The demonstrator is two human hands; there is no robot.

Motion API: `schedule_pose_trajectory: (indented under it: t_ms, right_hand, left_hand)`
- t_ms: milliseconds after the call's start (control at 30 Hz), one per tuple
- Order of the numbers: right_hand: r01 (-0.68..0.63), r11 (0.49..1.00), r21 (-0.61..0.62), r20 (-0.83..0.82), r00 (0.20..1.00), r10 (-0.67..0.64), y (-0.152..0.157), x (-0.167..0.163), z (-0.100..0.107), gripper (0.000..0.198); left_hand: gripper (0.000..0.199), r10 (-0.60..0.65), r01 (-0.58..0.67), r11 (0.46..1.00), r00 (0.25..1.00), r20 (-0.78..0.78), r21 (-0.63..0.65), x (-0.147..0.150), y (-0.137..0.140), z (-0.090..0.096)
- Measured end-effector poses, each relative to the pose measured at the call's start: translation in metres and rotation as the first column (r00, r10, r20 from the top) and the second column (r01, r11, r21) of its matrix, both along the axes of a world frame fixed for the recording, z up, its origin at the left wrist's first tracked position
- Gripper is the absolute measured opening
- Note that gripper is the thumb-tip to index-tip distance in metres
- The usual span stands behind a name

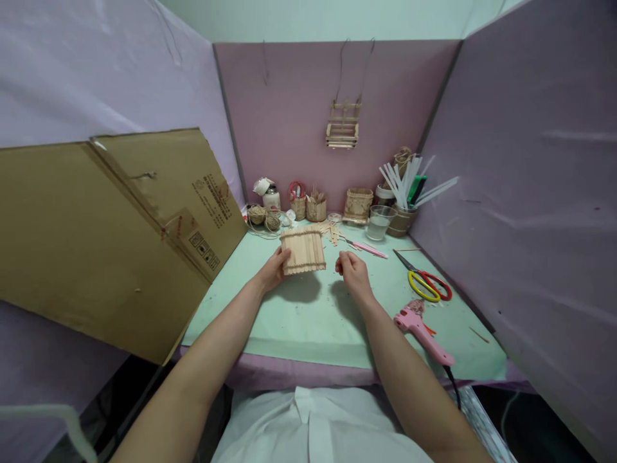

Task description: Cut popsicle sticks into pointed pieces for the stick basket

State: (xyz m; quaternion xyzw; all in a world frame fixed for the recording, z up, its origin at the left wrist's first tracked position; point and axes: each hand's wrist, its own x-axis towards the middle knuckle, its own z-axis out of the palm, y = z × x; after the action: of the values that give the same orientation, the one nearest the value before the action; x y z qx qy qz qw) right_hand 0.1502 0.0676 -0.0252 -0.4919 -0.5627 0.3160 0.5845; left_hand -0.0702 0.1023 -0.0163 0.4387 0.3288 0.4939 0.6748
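A flat panel of popsicle sticks (304, 249), trimmed with twine along its top and bottom edges, is tilted up above the green tabletop. My left hand (276, 269) grips it by its left side, thumb in front and fingers behind. To the right of the panel, apart from it, my right hand (353, 271) is closed with its fingertips pressed together. Whatever lies between those fingertips, if anything, is hidden. Loose wooden sticks (333, 233) lie on the table behind the panel.
Right of my hands lie a pink glue gun (424, 334), scissors (429, 286) and a pink pen-like tool (369, 248). Farther back stand a plastic cup (379, 224), a pot of white glue sticks (403, 218), twine balls (264, 217) and stick cups (316, 209). A large cardboard sheet (120, 244) leans at left.
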Motion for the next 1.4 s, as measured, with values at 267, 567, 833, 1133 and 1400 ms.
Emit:
schedule_pose_trajectory:
  t_ms: [267,567,833,1133,1400]
  right_hand:
    - [-0.129,0.98,0.149,0.105,0.988,0.114,-0.008,-0.008,0.006,0.017]
    - [-0.259,0.952,0.16,0.101,0.964,0.245,-0.01,-0.006,0.007,0.016]
    - [-0.237,0.967,0.095,-0.077,0.967,0.244,-0.008,-0.006,0.002,0.023]
    - [-0.328,0.93,-0.167,-0.102,0.944,0.314,0.005,-0.035,-0.011,0.026]
    - [-0.451,0.881,-0.145,-0.101,0.892,0.44,0.001,-0.062,0.005,0.024]
  left_hand:
    - [0.068,-0.003,0.002,0.998,1.0,0.019,0.056,0.001,-0.001,0.003]
    - [0.067,-0.004,0.005,0.999,0.999,-0.038,0.04,0.002,-0.005,0.004]
    - [0.066,0.096,-0.093,0.993,0.994,-0.055,0.068,0.001,-0.002,0.004]
    - [0.083,0.412,-0.4,0.878,0.911,0.012,0.261,0.004,0.004,0.003]
    - [0.09,0.417,-0.397,0.855,0.909,0.014,0.334,0.002,0.003,0.004]
